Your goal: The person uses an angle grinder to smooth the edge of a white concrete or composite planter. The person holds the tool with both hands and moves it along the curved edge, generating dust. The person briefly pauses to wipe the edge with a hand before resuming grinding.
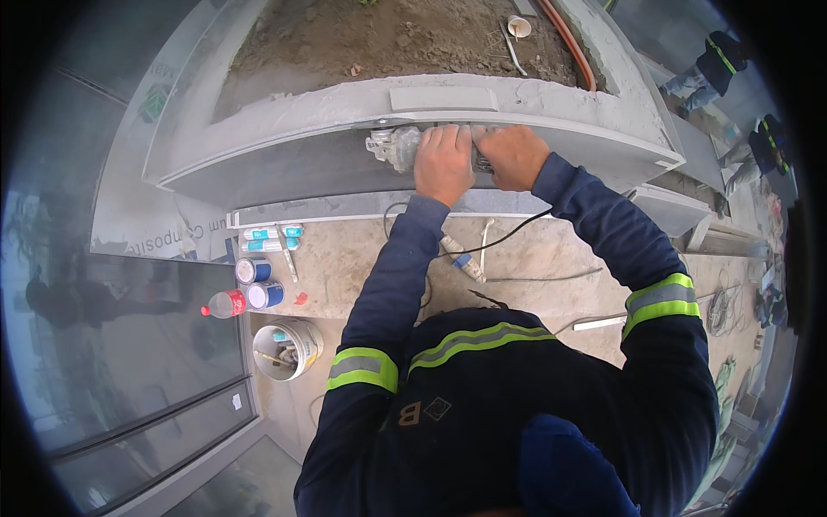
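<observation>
Both my hands are wrapped round an angle grinder [403,148], a dusty tool with its metal head pointing left. My left hand [444,164] grips the body just behind the head. Farther right, my right hand [514,157] closes on the rear end. The grinder's head is at the upper edge of a grey panel [319,164] facing the planter; whether its disc touches the panel I cannot tell. A black cord [517,228] runs down from near my right forearm. On the planter rim above my hands lies a flat pale strip [444,99].
Soil [345,47] fills the planter, with a white cup [519,26] and an orange pipe [570,43]. At left stand cans [265,295], a plastic bottle [226,303], tubes [271,239] and a white bucket [301,349] of tools. Another tool [463,257] lies below my arms. Other people [717,65] are at right.
</observation>
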`<state>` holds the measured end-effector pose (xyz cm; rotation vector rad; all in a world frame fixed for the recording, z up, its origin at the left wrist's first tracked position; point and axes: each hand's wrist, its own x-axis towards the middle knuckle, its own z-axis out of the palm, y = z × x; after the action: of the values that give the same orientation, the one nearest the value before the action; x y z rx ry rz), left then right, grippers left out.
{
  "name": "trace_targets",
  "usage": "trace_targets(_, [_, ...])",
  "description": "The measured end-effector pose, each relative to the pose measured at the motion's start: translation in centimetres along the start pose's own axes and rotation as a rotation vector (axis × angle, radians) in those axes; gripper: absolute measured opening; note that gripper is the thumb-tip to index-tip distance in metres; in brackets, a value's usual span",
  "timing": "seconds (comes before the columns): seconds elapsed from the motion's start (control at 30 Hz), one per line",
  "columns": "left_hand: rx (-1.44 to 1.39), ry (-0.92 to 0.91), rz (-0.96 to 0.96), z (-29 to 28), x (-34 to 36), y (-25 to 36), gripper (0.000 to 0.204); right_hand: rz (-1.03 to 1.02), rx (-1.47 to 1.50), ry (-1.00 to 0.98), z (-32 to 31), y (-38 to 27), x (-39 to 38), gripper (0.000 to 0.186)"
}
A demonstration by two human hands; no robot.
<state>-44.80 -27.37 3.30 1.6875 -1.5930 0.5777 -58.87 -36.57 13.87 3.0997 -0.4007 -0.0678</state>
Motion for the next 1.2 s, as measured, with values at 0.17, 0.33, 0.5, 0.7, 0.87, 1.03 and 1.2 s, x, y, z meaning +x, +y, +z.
trace_targets(0.17, [0.04, -0.021, -0.01, -0.6, -0.7, -2.2, 0.048, -0.044, -0.007, 0.068, 1.7, -0.7, 2.2, 0.031])
trace_targets(0.33, [0.065, -0.066, -0.015, -0.6, -1.2, -4.5, 0.05, -0.044, 0.025, 0.069, 2.4, -1.5, 4.0, 0.029])
trace_targets(0.5, [-0.011, -0.018, -0.004, -0.9, -0.1, -1.1, 0.038, -0.012, 0.027, 0.055, 1.0, -0.6, 1.5, 0.037])
trace_targets(0.7, [-0.016, -0.02, 0.002, -0.6, 0.3, 0.3, 0.049, 0.018, -0.019, -0.02, -0.3, 0.0, -0.1, 0.038])
trace_targets(0.87, [-0.018, -0.033, -0.009, -0.5, -0.2, -1.3, 0.048, -0.028, -0.012, 0.024, 1.2, -0.4, 1.4, 0.032])
trace_targets(1.03, [-0.002, -0.055, -0.027, -0.9, -0.8, -3.0, 0.039, -0.034, 0.007, 0.047, 2.0, -1.4, 3.3, 0.028])
trace_targets(1.2, [0.015, -0.028, -0.014, -0.6, -0.4, -1.9, 0.044, -0.003, -0.001, 0.056, 1.4, -1.0, 2.2, 0.031])
